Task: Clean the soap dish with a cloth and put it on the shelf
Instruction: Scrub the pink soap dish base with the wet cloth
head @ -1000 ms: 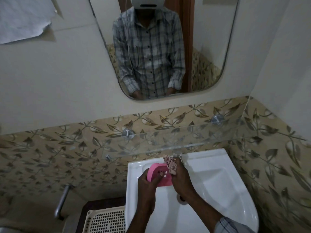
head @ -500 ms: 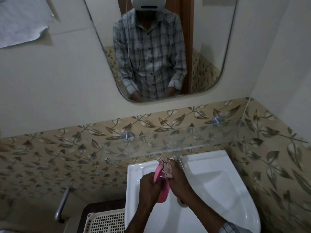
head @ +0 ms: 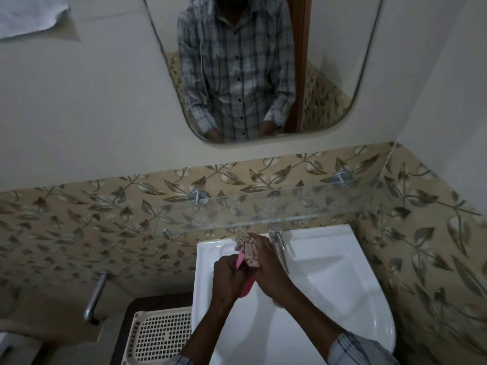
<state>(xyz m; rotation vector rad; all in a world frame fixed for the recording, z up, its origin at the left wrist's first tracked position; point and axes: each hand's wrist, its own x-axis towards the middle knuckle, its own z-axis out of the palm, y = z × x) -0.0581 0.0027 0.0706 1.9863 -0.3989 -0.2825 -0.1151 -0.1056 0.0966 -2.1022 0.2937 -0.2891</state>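
A pink soap dish [head: 246, 287] is held on edge over the white sink [head: 329, 283], mostly hidden between my hands. My left hand [head: 230, 280] grips it from the left side. My right hand [head: 267, 267] presses a bunched pinkish patterned cloth [head: 247, 250] against the dish's right face. A clear glass shelf [head: 263, 209] juts from the leaf-patterned tiles just above and behind the sink, with nothing on it.
A chrome tap [head: 279, 239] stands at the sink's back rim, right of my hands. A white perforated plastic basket [head: 160, 333] sits left of the sink, with a metal handle [head: 96, 296] beyond it. A mirror [head: 250, 67] above reflects a person in a checked shirt.
The soap dish has turned from facing up to standing on edge between my hands. The cloth now covers more of its right side. The view has tilted slightly.
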